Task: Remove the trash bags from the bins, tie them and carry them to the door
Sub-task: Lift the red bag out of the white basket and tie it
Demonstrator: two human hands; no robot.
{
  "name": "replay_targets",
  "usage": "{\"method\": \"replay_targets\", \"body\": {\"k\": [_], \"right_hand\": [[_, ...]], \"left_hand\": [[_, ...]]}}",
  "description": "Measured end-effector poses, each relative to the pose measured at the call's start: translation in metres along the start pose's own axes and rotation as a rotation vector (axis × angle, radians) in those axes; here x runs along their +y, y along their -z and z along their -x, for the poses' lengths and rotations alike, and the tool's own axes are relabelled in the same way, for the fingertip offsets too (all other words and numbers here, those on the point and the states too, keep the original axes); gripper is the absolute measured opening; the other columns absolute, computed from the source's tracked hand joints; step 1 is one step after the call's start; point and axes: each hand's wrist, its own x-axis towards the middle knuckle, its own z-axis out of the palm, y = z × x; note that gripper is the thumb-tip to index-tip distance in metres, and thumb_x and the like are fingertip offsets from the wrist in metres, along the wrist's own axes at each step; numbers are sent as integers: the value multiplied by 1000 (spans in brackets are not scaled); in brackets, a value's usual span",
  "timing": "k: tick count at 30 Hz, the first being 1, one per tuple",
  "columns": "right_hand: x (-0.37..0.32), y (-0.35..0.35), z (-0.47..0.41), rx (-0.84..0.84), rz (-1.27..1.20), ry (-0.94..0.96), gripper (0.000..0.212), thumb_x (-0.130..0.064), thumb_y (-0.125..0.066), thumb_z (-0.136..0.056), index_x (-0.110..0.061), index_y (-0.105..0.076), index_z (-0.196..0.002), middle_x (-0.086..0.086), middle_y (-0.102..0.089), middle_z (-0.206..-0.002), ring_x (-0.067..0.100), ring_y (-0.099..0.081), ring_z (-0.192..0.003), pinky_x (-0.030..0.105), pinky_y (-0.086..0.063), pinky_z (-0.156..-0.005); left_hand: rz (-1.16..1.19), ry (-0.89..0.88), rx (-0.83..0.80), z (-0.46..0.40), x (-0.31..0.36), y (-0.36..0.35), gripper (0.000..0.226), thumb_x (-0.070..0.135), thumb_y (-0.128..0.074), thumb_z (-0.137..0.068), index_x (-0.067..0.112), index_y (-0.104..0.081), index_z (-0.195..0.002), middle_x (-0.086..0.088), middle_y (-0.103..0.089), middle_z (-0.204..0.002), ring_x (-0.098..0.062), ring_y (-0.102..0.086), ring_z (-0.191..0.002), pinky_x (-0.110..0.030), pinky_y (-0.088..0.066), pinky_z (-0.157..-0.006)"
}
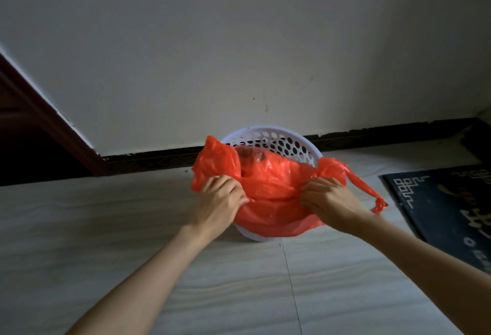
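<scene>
You are at the first step here: getting the red trash bag [268, 188] free of the white perforated bin [279, 143], which stands on the tiled floor [186, 268] against the wall [239, 42], between the dark door frame [39, 122] at the left and the black mat [446, 202] at the right.

Your left hand [221, 196] has its fingers curled into the near-left part of the bag's mouth, pinching a fold of plastic. Your right hand [328, 202] grips the near-right part the same way, just beside a twisted, knotted tail [366, 188] of the bag that hangs off toward the mat. The near edge of the bag is gathered between your hands and drapes down over the bin's front; the far rim of the bin is bare, so the bag looks already peeled off that side. The bag's body sits in the bin, with something dim showing through the plastic that I cannot make out.

Next, I would judge, you need to draw both handfuls together and lift straight up, so the thin film does not snag on the rim or tear under the load. Once it is clear, tie the gathered mouth. Nothing is tied shut yet, and carrying to the door is all ahead.
</scene>
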Motion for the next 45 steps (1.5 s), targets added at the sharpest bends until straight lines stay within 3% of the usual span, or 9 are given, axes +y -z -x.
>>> {"method": "replay_targets", "body": {"k": [5,9,11,14,17,20,30,39,45], "right_hand": [[-2,4,-14,352,189,-122,16,-18,-46,-83,-12,-57,-93,3,-69,-74,26,-66,-66,32,-49,-61],[4,1,-13,377,311,-105,25,-12,-64,-72,-15,-60,-97,-1,-72,-74,20,-69,-70,36,-39,-77],[6,-1,-4,382,296,-19,10,-15,-57,-81,-16,-65,-87,-2,-68,-66,21,-67,-67,39,-35,-83],[3,-1,18,273,202,54,36,-42,-36,-93,-19,-63,-101,-2,-71,-80,21,-68,-81,42,-32,-92],[1,-8,40,75,298,62,82,-74,-33,-76,-17,-41,-134,2,-65,-116,26,-58,-114,55,-23,-101],[5,-16,47,-30,413,4,107,-75,-59,-55,-16,-31,-140,6,-58,-126,31,-52,-121,63,-22,-97],[23,18,21,193,218,127,31,-15,-51,-73,-22,-71,-95,0,-68,-86,22,-64,-68,32,-52,-50],[9,21,9,236,214,-16,34,-13,-56,-78,-12,-58,-112,7,-70,-95,29,-66,-88,44,-50,-84],[-1,15,26,-24,184,-30,64,-61,-23,-89,-18,-42,-132,5,-66,-109,26,-62,-105,52,-22,-104]], "left_hand": [[-119,45,214,-24,11,7,11,21,-51,-84,14,-53,-92,-3,-65,-70,-22,-61,-80,-34,-39,-88],[-37,62,-76,-35,15,15,60,55,-38,-84,18,-38,-131,-16,-57,-114,-29,-57,-105,-39,-47,-93],[-43,56,-414,-29,17,19,99,80,-26,-68,24,-2,-147,-12,-6,-155,-29,-13,-142,-46,-23,-112],[-142,-27,-621,-13,19,20,119,87,-28,-48,33,34,-134,-3,34,-145,-24,30,-136,-54,3,-111],[-288,-109,-491,-3,16,23,132,73,-64,-45,25,8,-145,-17,-26,-150,-31,-26,-139,-57,-30,-103],[-259,-160,-288,-1,11,18,111,41,-85,-38,13,-36,-133,-5,-68,-108,-20,-65,-102,-39,-52,-79],[15,-165,-249,-16,0,34,50,21,-92,-36,21,-73,-83,6,-72,-86,-13,-69,-77,-25,-55,-65],[-238,-103,-44,-28,18,44,20,3,-57,-67,14,-69,-80,-1,-70,-81,-23,-65,-74,-36,-46,-73],[-418,242,-199,-26,15,51,28,20,-76,-64,4,-66,-85,-20,-70,-93,-39,-62,-101,-70,-25,-97]]}}
